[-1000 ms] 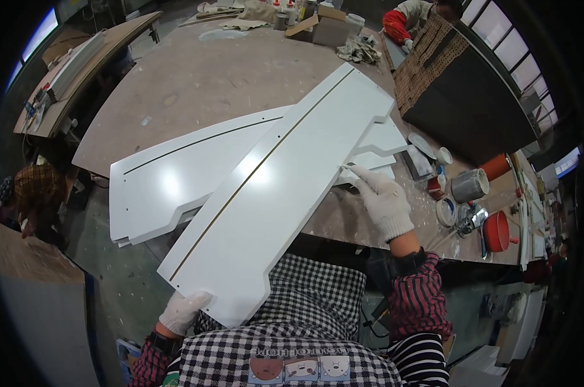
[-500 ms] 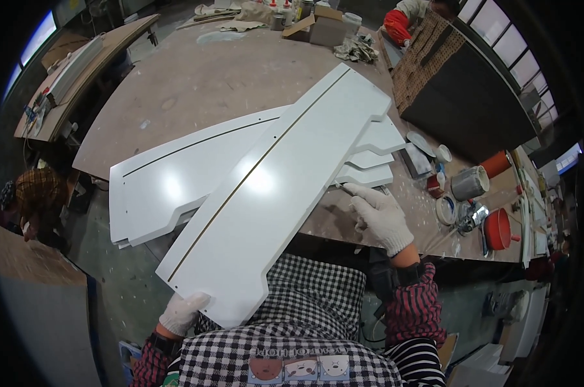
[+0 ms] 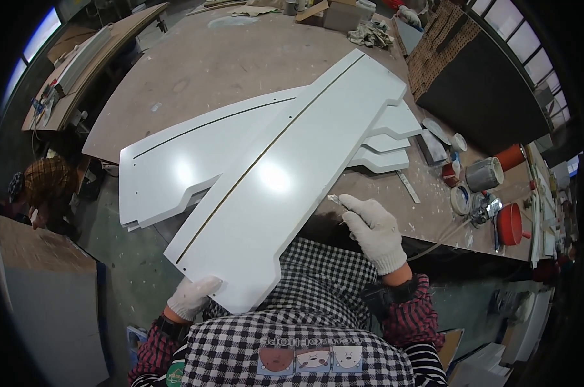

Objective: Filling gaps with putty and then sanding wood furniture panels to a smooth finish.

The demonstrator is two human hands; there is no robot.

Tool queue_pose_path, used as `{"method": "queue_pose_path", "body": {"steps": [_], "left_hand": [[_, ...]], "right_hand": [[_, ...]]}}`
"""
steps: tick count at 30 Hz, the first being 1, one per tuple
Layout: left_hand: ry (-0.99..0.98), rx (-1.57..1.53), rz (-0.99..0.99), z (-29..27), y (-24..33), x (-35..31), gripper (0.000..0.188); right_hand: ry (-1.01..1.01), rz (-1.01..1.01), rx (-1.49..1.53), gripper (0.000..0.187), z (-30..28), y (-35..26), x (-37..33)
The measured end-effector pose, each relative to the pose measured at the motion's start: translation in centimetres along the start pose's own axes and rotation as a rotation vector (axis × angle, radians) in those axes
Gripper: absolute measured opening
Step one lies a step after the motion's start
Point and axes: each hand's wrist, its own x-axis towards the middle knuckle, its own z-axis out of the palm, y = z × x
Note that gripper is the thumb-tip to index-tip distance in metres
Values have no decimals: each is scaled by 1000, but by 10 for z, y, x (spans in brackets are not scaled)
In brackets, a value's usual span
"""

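A long white panel [image 3: 285, 174] with a narrow dark groove and a stepped cutout lies slantwise over other white panels [image 3: 176, 158]. Its near end reaches past the table edge over my checked apron. My left hand [image 3: 192, 297], in a white knit glove, grips that near corner, thumb on top and fingers hidden beneath. My right hand [image 3: 374, 237], gloved likewise, is held beside the panel's right edge, apart from it. Thumb and forefinger pinch a small, thin, pale-tipped piece [image 3: 333, 199] whose kind I cannot make out.
On the table's right stand a grey can [image 3: 484, 174], a red bowl [image 3: 509, 224], a tape roll [image 3: 460, 200] and a flat strip [image 3: 409, 186]. A dark upright board [image 3: 482, 90] rises behind them. Another person [image 3: 50, 187] bends at far left; a co-worker's gloved hand [image 3: 409, 16] shows at top right.
My right hand has drawn back toward me along the panel's right edge, uncovering the flat strip. My left hand keeps its hold. The view has shifted slightly.
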Motion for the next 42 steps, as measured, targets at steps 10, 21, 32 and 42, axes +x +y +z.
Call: {"method": "queue_pose_path", "body": {"steps": [10, 21, 32, 42], "left_hand": [[33, -9, -9, 5, 6, -3, 27], [75, 52, -82, 2, 2, -3, 27], [88, 53, -64, 6, 5, -2, 29], [72, -23, -19, 8, 4, -1, 37]], "right_hand": [[117, -216, -218, 30, 18, -8, 11], [130, -236, -299, 33, 15, -5, -1], [80, -266, -405, 34, 23, -13, -4], [153, -278, -456, 34, 12, -22, 4]]}}
